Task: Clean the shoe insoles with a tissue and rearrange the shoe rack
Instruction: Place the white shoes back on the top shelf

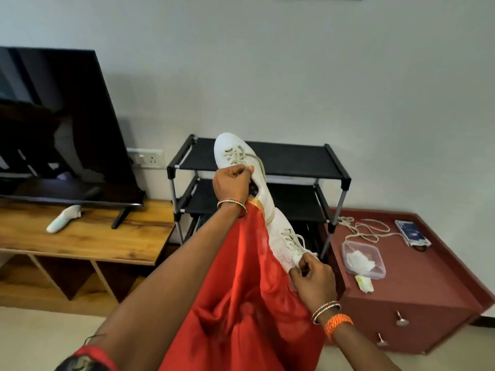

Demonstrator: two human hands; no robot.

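Note:
Two white lace-up shoes are held up in front of a black shoe rack (300, 159). My left hand (231, 184) grips the upper white shoe (235, 153) at its opening, toe pointing up over the rack's top shelf. Lower down, my right hand (312, 277) pinches the tongue or laces of the second white shoe (285, 236). A white insole (64, 218) lies on the wooden TV table (88, 236) at the left. Crumpled tissues sit in a clear plastic container (363, 259) on the red cabinet (417, 285).
A black TV (59, 124) stands on the wooden table. The red cabinet carries a phone (412, 232), a white cable (364, 228) and a loose tissue (364, 283). My red garment (241, 303) hangs below the shoes. A wall socket (146, 157) is beside the rack.

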